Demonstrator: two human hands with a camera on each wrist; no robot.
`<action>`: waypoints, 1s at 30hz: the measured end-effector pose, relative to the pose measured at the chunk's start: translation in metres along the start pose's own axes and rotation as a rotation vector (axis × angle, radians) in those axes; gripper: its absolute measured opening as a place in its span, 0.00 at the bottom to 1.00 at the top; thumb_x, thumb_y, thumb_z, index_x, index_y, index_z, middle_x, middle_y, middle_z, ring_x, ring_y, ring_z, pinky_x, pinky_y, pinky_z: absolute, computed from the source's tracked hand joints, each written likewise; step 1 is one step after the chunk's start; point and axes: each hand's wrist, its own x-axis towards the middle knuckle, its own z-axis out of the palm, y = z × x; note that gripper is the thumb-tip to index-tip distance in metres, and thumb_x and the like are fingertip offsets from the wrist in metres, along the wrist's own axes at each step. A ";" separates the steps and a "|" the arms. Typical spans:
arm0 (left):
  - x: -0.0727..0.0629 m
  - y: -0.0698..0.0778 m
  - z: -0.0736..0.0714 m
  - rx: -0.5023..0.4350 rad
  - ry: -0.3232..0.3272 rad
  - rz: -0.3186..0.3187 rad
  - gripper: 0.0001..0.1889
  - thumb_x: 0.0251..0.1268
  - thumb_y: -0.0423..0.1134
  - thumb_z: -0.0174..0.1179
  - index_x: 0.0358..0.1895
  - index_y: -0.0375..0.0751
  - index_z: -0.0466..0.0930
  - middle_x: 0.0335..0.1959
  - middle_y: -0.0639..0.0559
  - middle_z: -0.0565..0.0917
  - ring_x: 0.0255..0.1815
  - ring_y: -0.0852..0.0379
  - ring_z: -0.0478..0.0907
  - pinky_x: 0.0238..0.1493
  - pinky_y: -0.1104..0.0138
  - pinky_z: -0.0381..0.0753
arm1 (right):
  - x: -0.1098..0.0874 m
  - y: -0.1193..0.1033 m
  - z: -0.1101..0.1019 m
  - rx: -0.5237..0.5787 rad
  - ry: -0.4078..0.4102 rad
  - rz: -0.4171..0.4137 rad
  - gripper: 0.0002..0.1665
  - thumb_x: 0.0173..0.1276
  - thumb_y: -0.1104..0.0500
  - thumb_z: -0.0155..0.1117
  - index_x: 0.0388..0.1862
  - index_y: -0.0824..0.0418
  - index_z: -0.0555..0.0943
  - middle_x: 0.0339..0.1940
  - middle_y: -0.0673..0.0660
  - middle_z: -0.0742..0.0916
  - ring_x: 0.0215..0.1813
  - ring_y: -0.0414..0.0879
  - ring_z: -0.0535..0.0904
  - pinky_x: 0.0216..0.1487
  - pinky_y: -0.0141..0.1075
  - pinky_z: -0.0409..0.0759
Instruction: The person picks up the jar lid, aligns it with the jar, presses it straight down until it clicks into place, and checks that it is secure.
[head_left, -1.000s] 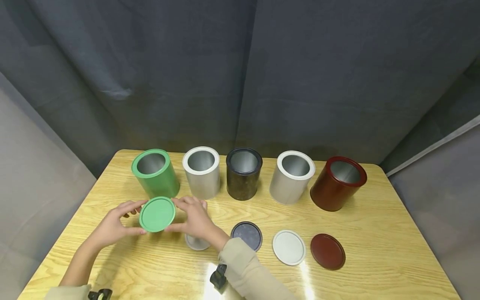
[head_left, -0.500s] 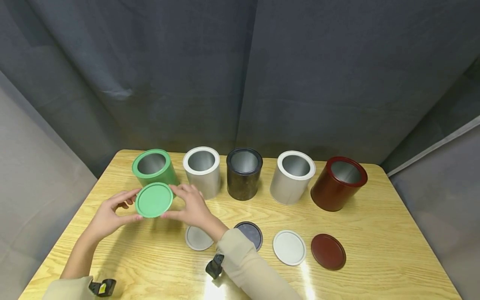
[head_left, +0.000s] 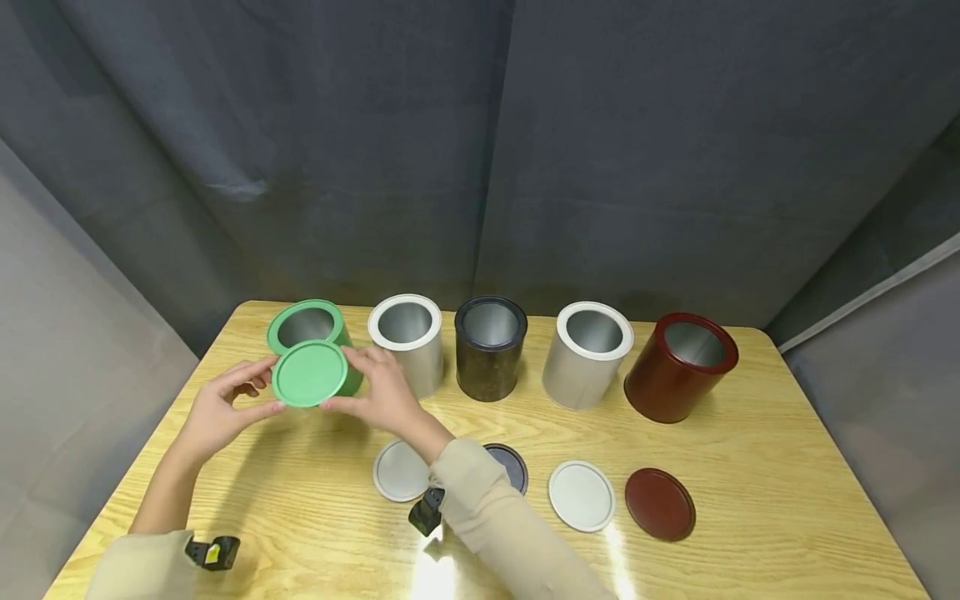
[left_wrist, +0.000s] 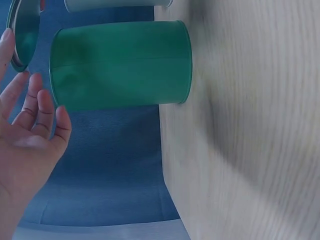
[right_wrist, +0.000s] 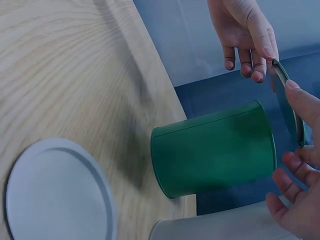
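Note:
A round green lid (head_left: pixel 309 373) is held up by its edge between both hands. My left hand (head_left: pixel 217 413) pinches its left side with thumb and forefinger, the other fingers loosely curled. On the opposite side my right hand (head_left: pixel 381 398) pinches the rim the same way. Behind the lid stands the open green can (head_left: pixel 351 377), whose near wall is partly covered by it in the head view. Both wrist views show the lid tilted, above and in front of the can's mouth (right_wrist: pixel 260 107), with a gap between them.
Right of the green can stand a white-rimmed can (head_left: pixel 422 362), a black can (head_left: pixel 487 373), another white-rimmed can (head_left: pixel 577 375) and a dark red can (head_left: pixel 667 387), all open. In front lie a grey-white lid (head_left: pixel 397 473), a dark lid (head_left: pixel 513 467), a white lid (head_left: pixel 581 496) and a red lid (head_left: pixel 660 504).
Both hands have carried the green lid away from the table's front edge, up toward the green can. It now overlaps the near part of the can's rim in the head view.

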 end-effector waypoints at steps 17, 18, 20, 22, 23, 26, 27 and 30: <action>0.021 -0.023 -0.013 0.096 0.012 -0.005 0.31 0.40 0.22 0.69 0.55 0.30 0.74 0.33 0.58 0.74 0.36 0.62 0.67 0.35 0.75 0.66 | 0.023 -0.009 -0.010 0.023 -0.043 0.039 0.45 0.49 0.44 0.72 0.64 0.61 0.69 0.50 0.55 0.76 0.53 0.46 0.70 0.54 0.31 0.67; 0.022 -0.023 -0.013 0.097 0.012 -0.003 0.31 0.40 0.22 0.69 0.55 0.30 0.74 0.34 0.58 0.74 0.36 0.62 0.67 0.35 0.75 0.66 | 0.024 -0.009 -0.009 0.013 -0.046 0.042 0.46 0.49 0.43 0.71 0.64 0.61 0.68 0.50 0.55 0.75 0.53 0.45 0.70 0.54 0.31 0.67; 0.024 -0.024 -0.014 0.102 0.010 0.001 0.31 0.40 0.22 0.69 0.55 0.30 0.73 0.34 0.59 0.74 0.37 0.62 0.67 0.35 0.75 0.66 | 0.027 -0.009 -0.008 -0.004 -0.048 0.045 0.46 0.49 0.43 0.71 0.64 0.61 0.68 0.51 0.55 0.75 0.53 0.45 0.71 0.54 0.30 0.67; 0.025 -0.025 -0.015 0.104 0.010 0.005 0.32 0.40 0.22 0.69 0.56 0.31 0.73 0.36 0.61 0.75 0.38 0.62 0.67 0.35 0.75 0.65 | 0.029 -0.009 -0.007 -0.013 -0.048 0.053 0.46 0.49 0.43 0.71 0.64 0.61 0.68 0.52 0.55 0.75 0.54 0.44 0.71 0.54 0.30 0.67; 0.026 -0.025 -0.015 0.107 0.009 0.008 0.32 0.39 0.22 0.69 0.56 0.30 0.73 0.37 0.62 0.75 0.38 0.62 0.67 0.35 0.75 0.65 | 0.030 -0.009 -0.007 -0.022 -0.048 0.060 0.46 0.49 0.42 0.71 0.64 0.60 0.68 0.54 0.55 0.74 0.55 0.44 0.70 0.55 0.30 0.67; 0.029 -0.029 -0.018 0.131 0.007 0.008 0.32 0.39 0.22 0.69 0.56 0.30 0.73 0.42 0.62 0.74 0.41 0.63 0.67 0.35 0.74 0.64 | 0.034 -0.009 -0.005 -0.027 -0.060 0.088 0.47 0.50 0.41 0.70 0.66 0.60 0.66 0.59 0.56 0.72 0.59 0.45 0.69 0.57 0.31 0.67; 0.030 -0.030 -0.019 0.139 0.005 0.007 0.32 0.40 0.22 0.69 0.56 0.29 0.73 0.44 0.59 0.74 0.42 0.62 0.66 0.36 0.73 0.64 | 0.036 -0.009 -0.004 -0.025 -0.065 0.098 0.47 0.51 0.41 0.69 0.66 0.60 0.65 0.60 0.56 0.71 0.60 0.45 0.68 0.57 0.33 0.67; 0.033 -0.034 -0.022 0.167 -0.012 -0.004 0.31 0.41 0.22 0.68 0.56 0.28 0.72 0.50 0.47 0.72 0.47 0.64 0.65 0.38 0.70 0.62 | 0.039 -0.010 -0.001 -0.015 -0.072 0.120 0.48 0.51 0.40 0.68 0.67 0.59 0.64 0.64 0.57 0.68 0.63 0.48 0.65 0.59 0.37 0.66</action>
